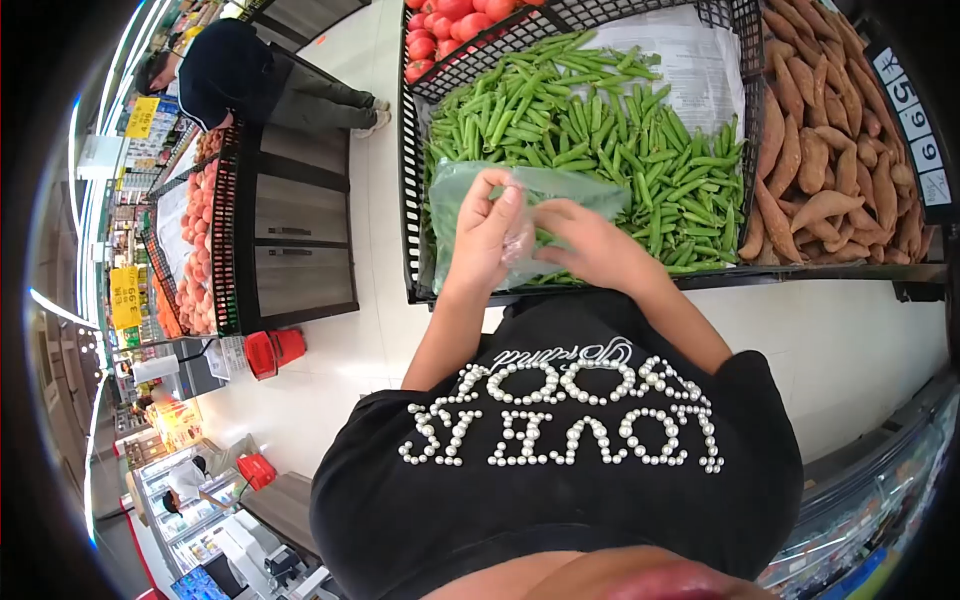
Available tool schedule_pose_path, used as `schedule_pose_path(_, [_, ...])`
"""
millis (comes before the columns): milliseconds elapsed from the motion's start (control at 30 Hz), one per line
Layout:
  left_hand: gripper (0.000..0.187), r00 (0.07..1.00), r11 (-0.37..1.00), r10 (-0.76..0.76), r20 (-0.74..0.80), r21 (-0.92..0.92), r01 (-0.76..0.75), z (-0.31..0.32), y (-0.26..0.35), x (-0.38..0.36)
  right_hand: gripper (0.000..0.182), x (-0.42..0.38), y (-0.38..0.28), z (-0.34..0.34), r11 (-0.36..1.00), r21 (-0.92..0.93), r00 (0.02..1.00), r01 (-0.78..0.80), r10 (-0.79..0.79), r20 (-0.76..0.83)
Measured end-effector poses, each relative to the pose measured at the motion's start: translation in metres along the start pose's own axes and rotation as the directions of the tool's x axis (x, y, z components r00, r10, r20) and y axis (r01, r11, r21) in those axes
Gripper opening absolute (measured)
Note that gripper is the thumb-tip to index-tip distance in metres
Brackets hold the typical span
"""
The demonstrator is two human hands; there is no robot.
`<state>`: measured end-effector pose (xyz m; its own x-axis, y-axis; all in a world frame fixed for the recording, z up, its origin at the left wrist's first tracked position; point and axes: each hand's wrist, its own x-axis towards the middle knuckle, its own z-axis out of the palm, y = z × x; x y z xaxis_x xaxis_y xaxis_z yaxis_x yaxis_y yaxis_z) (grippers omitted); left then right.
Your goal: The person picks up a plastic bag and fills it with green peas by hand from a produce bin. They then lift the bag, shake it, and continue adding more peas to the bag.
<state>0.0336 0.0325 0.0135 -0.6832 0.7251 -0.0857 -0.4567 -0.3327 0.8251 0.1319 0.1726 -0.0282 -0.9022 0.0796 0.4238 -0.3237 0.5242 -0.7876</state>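
A thin, translucent green plastic bag [455, 190] spreads over the near side of the green pea pods [515, 100]. My left hand [487, 235] is closed on the gathered plastic, with the thumb uppermost. Just to its right, my right hand [590, 243] reaches toward the bunched part of the bag. Its fingers and thumb are apart, and the fingertips are somewhat blurred. What lies inside the bag, if anything, I cannot make out. Beneath the bag, the pods fill a black lattice crate [411, 180], partly lined with newspaper [690, 65].
Red tomatoes [455, 25] sit beyond the pods, and sweet potatoes [825, 150] lie to the right beside a price sign [915, 130]. At the left, a person [235, 75] leans over another produce stand. Red shopping baskets [275, 352] stand on the floor.
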Motion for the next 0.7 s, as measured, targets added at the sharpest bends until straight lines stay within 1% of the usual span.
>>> schedule_pose_path(67, [0.007,0.998,0.998,0.062,-0.022,-0.004,-0.062,-0.003,0.005,-0.005,0.026,0.005,-0.005,0.013,0.997,0.074,0.999,0.033,-0.030,-0.038])
schedule_pose_path(100, [0.006,0.995,0.994,0.097,0.021,-0.061,-0.095,-0.008,0.007,-0.008,0.023,0.003,-0.003,0.011,0.994,0.097,0.997,0.050,-0.045,-0.058])
schedule_pose_path(133, [0.008,0.990,0.988,0.130,0.049,-0.085,-0.125,-0.013,0.009,-0.009,0.020,-0.002,0.003,0.004,0.996,0.092,0.994,0.019,-0.008,-0.112])
schedule_pose_path(200, [0.010,0.988,0.987,0.154,0.016,-0.051,-0.153,-0.028,0.011,-0.015,0.014,-0.015,0.017,-0.010,0.993,0.103,0.974,-0.049,0.071,-0.217])
schedule_pose_path(233, [0.011,0.985,0.985,0.170,0.005,-0.012,-0.170,-0.036,0.008,-0.014,0.010,-0.019,0.026,-0.020,0.997,0.040,0.927,-0.067,0.077,-0.368])
schedule_pose_path(267, [0.013,0.984,0.983,0.180,-0.004,0.022,-0.180,-0.043,0.002,-0.015,0.011,-0.025,0.039,-0.031,0.985,0.054,0.853,-0.164,0.169,-0.494])
schedule_pose_path(300, [0.014,0.985,0.985,0.169,0.016,0.036,-0.170,-0.047,0.000,-0.015,0.010,-0.025,0.057,-0.045,0.974,-0.090,0.776,-0.209,0.109,-0.622])
schedule_pose_path(333, [0.013,0.986,0.984,0.167,-0.016,0.071,-0.165,-0.043,-0.001,-0.014,0.012,-0.028,0.078,-0.063,0.935,-0.219,0.751,-0.278,0.070,-0.656])
schedule_pose_path(367, [0.011,0.987,0.987,0.156,0.036,0.037,-0.157,-0.042,-0.001,-0.014,0.021,-0.033,0.105,-0.082,0.846,-0.417,0.806,-0.333,0.026,-0.592])
schedule_pose_path(400, [0.010,0.985,0.989,0.147,0.091,0.006,-0.148,-0.040,-0.001,-0.012,0.039,-0.036,0.126,-0.097,0.756,-0.504,0.840,-0.418,0.110,-0.532])
schedule_pose_path(433, [0.009,0.986,0.991,0.134,0.099,-0.004,-0.134,-0.035,-0.001,-0.009,0.057,-0.038,0.148,-0.104,0.601,-0.595,0.824,-0.533,0.210,-0.526])
schedule_pose_path(500, [0.008,0.988,0.993,0.117,0.101,-0.012,-0.116,-0.027,0.001,-0.006,0.066,-0.033,0.201,-0.131,0.422,-0.727,0.841,-0.542,0.280,-0.464])
schedule_pose_path(533, [0.008,0.987,0.992,0.125,0.101,-0.013,-0.124,-0.024,0.001,-0.005,0.070,-0.032,0.215,-0.138,0.331,-0.785,0.845,-0.524,0.318,-0.430])
schedule_pose_path(600, [0.008,0.983,0.988,0.157,0.097,-0.010,-0.157,-0.022,0.004,-0.002,0.076,-0.023,0.221,-0.134,0.242,-0.790,0.778,-0.564,0.476,-0.409])
schedule_pose_path(633, [0.007,0.985,0.988,0.156,0.070,-0.009,-0.156,-0.023,0.005,-0.004,0.079,-0.018,0.224,-0.129,0.198,-0.793,0.734,-0.576,0.553,-0.395])
schedule_pose_path(700, [0.006,0.984,0.986,0.166,0.062,-0.020,-0.165,-0.028,0.009,-0.007,0.083,-0.009,0.196,-0.125,0.226,-0.765,0.669,-0.602,0.666,-0.330])
